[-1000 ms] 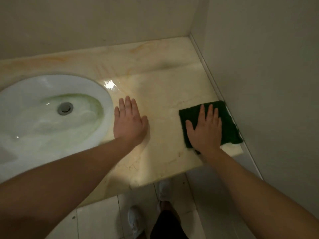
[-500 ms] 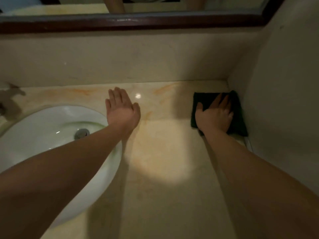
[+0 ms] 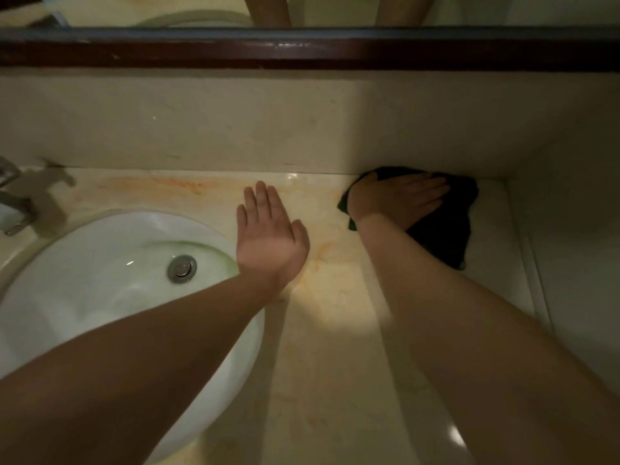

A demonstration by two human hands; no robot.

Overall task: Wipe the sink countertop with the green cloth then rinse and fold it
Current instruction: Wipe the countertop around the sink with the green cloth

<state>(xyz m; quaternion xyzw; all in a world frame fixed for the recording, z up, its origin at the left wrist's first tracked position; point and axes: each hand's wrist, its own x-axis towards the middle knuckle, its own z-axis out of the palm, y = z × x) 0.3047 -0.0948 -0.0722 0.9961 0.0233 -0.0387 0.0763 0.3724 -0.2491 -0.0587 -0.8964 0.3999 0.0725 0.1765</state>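
Note:
The dark green cloth (image 3: pixel 446 229) lies spread on the beige marble countertop (image 3: pixel 328 330), at the back near the right corner. My right hand (image 3: pixel 399 199) presses flat on the cloth with straight fingers pointing right, covering its left part. My left hand (image 3: pixel 268 236) rests flat on the counter beside the rim of the white sink (image 3: pixel 84 286), palm down and fingers together. It holds nothing.
A metal faucet (image 3: pixel 13 203) stands at the far left behind the sink, whose drain plug (image 3: pixel 182 268) sits in the bowl. A backsplash wall (image 3: pixel 268 129) and a dark-framed mirror (image 3: pixel 302 48) rise behind. A side wall (image 3: pixel 577 246) bounds the counter on the right.
My right hand has slid the cloth from the counter's front right edge back to the rear wall and turned its fingers to the right. My left hand stays flat by the sink.

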